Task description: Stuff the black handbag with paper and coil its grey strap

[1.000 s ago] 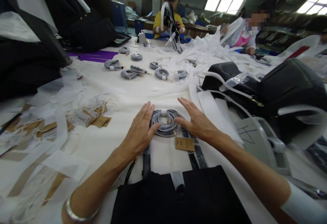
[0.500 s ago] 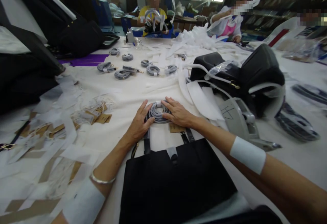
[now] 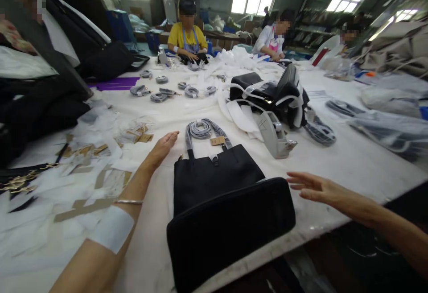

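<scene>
A black handbag (image 3: 214, 172) lies on the white table before me, its broad base toward me. Its two wrapped handles stretch away from me, and a coiled grey strap (image 3: 199, 129) rests between them. Beside the coil is a brown paper tag (image 3: 217, 141). To the left of the handles, my left hand (image 3: 164, 148) hovers with fingers extended, holding nothing. My right hand (image 3: 309, 186) is off the bag's right side near its base, fingers apart and empty.
Several coiled straps (image 3: 191, 92) lie farther back. A grey tape dispenser (image 3: 274, 134) and another black bag (image 3: 267, 88) are at right. Paper tags (image 3: 142, 134) and white scraps cover the left. Co-workers sit across the table, one in a yellow shirt (image 3: 174, 39).
Both hands have let go of the coiled strap, which stays between the handles. My right hand has moved right and nearer me; my left has shifted left. The view has tilted up.
</scene>
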Tool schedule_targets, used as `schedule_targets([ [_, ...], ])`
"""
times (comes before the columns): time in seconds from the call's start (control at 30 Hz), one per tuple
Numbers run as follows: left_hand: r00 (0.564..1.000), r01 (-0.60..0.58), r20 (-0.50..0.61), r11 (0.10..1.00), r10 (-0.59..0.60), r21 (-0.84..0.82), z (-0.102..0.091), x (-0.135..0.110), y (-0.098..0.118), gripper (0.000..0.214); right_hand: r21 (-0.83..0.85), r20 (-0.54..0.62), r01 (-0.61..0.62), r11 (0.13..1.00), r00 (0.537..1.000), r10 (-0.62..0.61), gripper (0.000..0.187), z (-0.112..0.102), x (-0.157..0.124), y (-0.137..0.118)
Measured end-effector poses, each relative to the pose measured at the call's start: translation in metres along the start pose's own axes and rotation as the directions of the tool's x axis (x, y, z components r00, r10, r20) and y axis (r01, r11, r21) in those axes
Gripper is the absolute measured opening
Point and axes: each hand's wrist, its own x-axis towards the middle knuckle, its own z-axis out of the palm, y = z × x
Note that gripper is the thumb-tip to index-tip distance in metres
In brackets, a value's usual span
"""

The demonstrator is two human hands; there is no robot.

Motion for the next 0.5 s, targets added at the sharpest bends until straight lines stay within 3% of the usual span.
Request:
schedule_targets([
  [0.07, 0.999, 0.042, 0.033, 0.999, -0.041, -0.031, -0.015, -0.045, 0.007, 0.068, 0.006, -0.001, 0.014, 1.0, 1.0, -0.014, 0.07, 0.023, -0.003, 0.013],
  [0.17, 0.992, 0.098, 0.08, 0.995, -0.098, 0.012, -0.026, -0.117, 0.018, 0.07, 0.054, -0.009, 0.062, 0.997, 0.998, -0.061, 0.061, 0.05, 0.009, 0.008],
  [0.3, 0.972, 0.191, 0.143, 0.982, -0.186, -0.016, -0.008, -0.192, 0.027, 0.082, 0.17, 0.027, -0.035, 0.985, 0.999, 0.03, 0.056, 0.063, 0.028, -0.007],
  [0.4, 0.958, 0.281, 0.092, 0.955, -0.273, -0.094, 0.019, -0.216, 0.027, 0.094, 0.213, 0.061, -0.114, 0.97, 0.993, 0.103, 0.052, 0.062, 0.035, -0.007],
  [0.5, 0.948, 0.305, -0.058, 0.945, -0.313, -0.118, 0.038, -0.216, 0.027, 0.099, 0.249, 0.117, -0.157, 0.956, 0.984, 0.132, 0.048, 0.062, 0.044, -0.002],
])
